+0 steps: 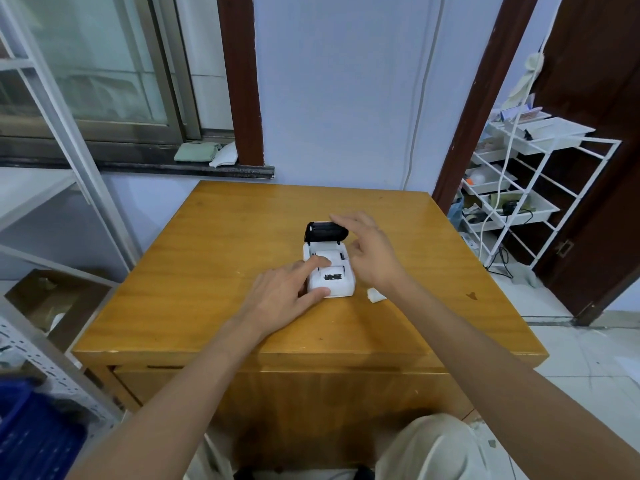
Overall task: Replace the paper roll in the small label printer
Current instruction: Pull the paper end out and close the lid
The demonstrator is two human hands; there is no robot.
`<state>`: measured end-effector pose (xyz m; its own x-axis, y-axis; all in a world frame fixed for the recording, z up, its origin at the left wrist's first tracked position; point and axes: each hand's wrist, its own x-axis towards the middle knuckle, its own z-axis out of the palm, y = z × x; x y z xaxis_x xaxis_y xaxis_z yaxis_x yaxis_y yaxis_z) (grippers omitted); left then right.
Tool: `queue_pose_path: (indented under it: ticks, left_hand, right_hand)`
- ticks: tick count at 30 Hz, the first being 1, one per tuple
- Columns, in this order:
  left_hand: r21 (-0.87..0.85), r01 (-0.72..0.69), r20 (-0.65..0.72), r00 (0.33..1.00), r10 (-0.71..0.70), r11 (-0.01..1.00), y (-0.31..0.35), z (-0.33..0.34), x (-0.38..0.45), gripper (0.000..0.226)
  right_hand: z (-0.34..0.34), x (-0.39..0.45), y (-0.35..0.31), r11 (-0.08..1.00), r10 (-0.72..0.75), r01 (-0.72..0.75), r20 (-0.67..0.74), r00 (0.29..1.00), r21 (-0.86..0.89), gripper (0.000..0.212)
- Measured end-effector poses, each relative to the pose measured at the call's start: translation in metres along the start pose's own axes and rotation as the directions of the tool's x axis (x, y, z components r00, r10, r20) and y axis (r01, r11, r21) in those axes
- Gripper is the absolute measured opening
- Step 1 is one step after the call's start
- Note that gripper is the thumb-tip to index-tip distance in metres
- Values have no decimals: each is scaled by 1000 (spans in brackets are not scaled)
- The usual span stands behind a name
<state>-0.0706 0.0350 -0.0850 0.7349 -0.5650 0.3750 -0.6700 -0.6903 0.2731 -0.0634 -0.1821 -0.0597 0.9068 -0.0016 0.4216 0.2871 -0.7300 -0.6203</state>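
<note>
A small white label printer (337, 284) sits mid-table on the wooden table (207, 271). Its black lid (323, 232) stands open at the far end. A white paper roll (330, 255) lies in the open bay, and a printed label strip (332, 276) runs over the printer's front. My left hand (287, 292) grips the printer's left side, with the thumb at the front corner and the index finger on the roll. My right hand (369, 254) hovers at the printer's right, fingers spread, the index fingertip on the lid's top edge. Another white roll (375, 294) lies by my right wrist, partly hidden.
A white wire rack (540, 188) with trays stands to the right of the table, near a dark door. A metal shelf frame (69, 140) and a cardboard box (52, 299) are on the left. A blue crate (31, 434) sits at the lower left.
</note>
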Motion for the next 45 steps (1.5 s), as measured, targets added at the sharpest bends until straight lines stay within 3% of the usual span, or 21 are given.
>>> queue_pose_path:
  ticks: [18,24,27,30,34,38,42,45]
  left_hand:
    - [-11,1,-25,1000,-1,1000,1,1,0,44]
    - [-8,3,-34,999,-3,1000,0,1,0,45]
    - [4,10,-28,1000,-10,1000,0,1,1,44]
    - [21,2,-30,1000,-2,1000,0,1,1,46]
    - [25,-2,-48,999,3,1000,-1,2,1,47]
    - [0,3,-46,999,-3,1000,-2,3,0,45]
    - [-15,2,-52,999,-3,1000,-4,4,1,43]
    - [-29,-10,-63,998,8,1000,-7,5,1,45]
  right_hand:
    - [3,-43,4,974,-104,110,42,994,-200,78]
    - [4,-42,0,979,-100,99,2,995,-180,68]
    - [-8,-24,-15,956,-112,109,6,994,-272,49]
    - [-19,29,-34,950,43,-9,102,994,-311,36]
    - [-9,83,-42,963,218,-159,281,934,-219,45]
    - [14,92,-32,956,246,-129,484,840,-263,53]
    - [24,83,-18,962,272,-243,470,840,-124,55]
    - [21,77,-21,958,286,-242,471,834,-153,52]
